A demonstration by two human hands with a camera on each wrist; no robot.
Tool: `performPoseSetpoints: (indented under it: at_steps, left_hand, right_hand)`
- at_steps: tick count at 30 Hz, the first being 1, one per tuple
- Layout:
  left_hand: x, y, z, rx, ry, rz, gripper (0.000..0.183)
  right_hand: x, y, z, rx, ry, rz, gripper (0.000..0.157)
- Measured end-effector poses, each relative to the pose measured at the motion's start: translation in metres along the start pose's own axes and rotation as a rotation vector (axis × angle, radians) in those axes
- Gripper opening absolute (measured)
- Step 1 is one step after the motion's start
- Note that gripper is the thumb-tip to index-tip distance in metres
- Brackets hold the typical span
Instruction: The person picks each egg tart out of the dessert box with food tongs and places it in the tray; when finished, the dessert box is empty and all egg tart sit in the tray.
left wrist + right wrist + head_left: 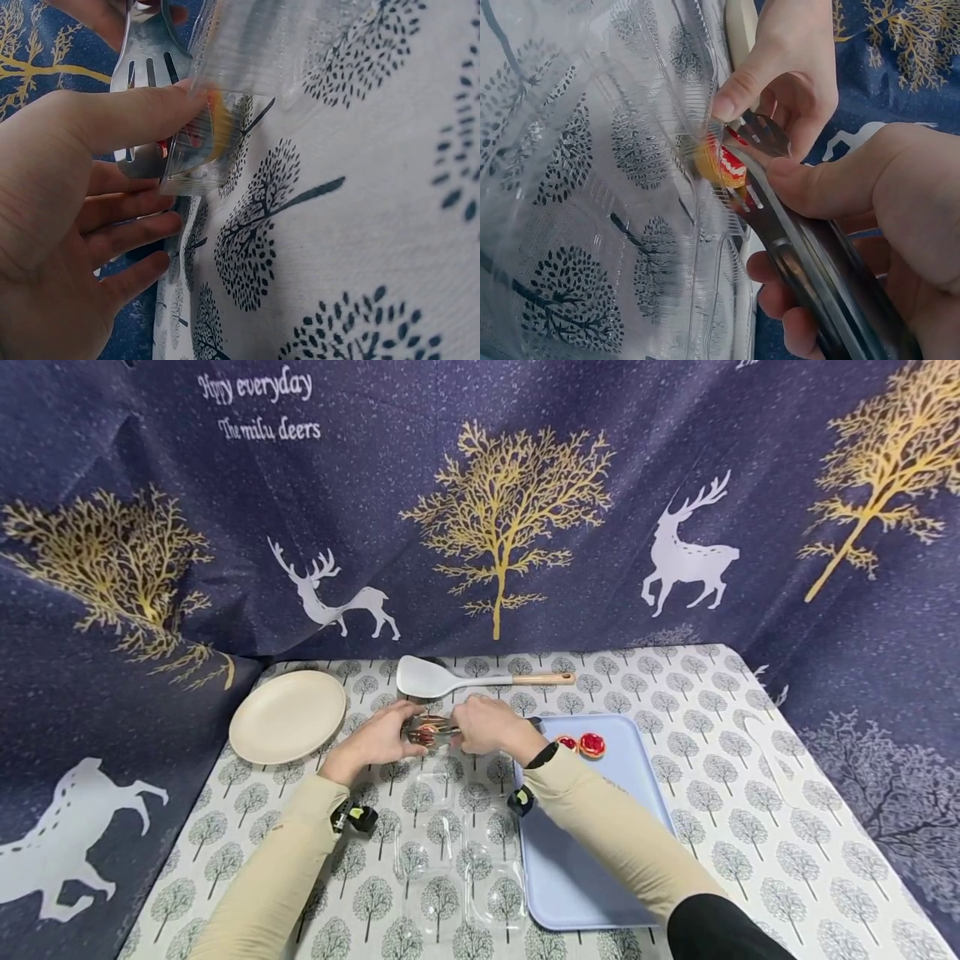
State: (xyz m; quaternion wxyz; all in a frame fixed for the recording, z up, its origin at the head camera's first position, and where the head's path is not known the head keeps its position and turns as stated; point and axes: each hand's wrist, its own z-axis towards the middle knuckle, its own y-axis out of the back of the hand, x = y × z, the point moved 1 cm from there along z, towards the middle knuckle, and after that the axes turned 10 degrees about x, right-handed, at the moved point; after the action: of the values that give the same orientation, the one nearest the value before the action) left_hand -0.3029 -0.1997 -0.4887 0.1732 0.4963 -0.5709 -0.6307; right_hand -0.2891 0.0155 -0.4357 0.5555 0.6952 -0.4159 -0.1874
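Note:
My right hand (487, 724) grips metal tongs (810, 262) with slotted heads. A small tart with a red topping (731, 166) sits between those heads, at the far end of a clear plastic compartment tray (438, 868). My left hand (378, 735) is at the same end. Its thumb presses the tray's rim in the left wrist view, while the other fingers spread behind it. Whether the tongs still pinch the tart or only surround it, I cannot tell. Two more red-topped tarts (592, 745) lie on a blue tray (585, 877), partly behind my right forearm.
A cream plate (287, 718) lies at the back left of the table. Behind my hands is a grey turner (427, 677) with a wooden handle. The tablecloth (712, 793) has a tree print, and a dark blue curtain (450, 568) hangs behind.

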Motion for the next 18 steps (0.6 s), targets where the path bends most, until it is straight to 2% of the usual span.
performPoseSetpoints:
  at_steps: [11, 18]
  left_hand:
    - [0.0000, 0.0014, -0.0009, 0.002, -0.012, -0.001, 0.080]
    - [-0.0011, 0.0019, -0.0021, 0.013, -0.003, -0.012, 0.081]
  right_hand:
    - [-0.0017, -0.0046, -0.0014, -0.047, 0.017, -0.043, 0.009]
    - [-0.0019, -0.0056, -0.0034, -0.038, 0.028, -0.037, 0.008]
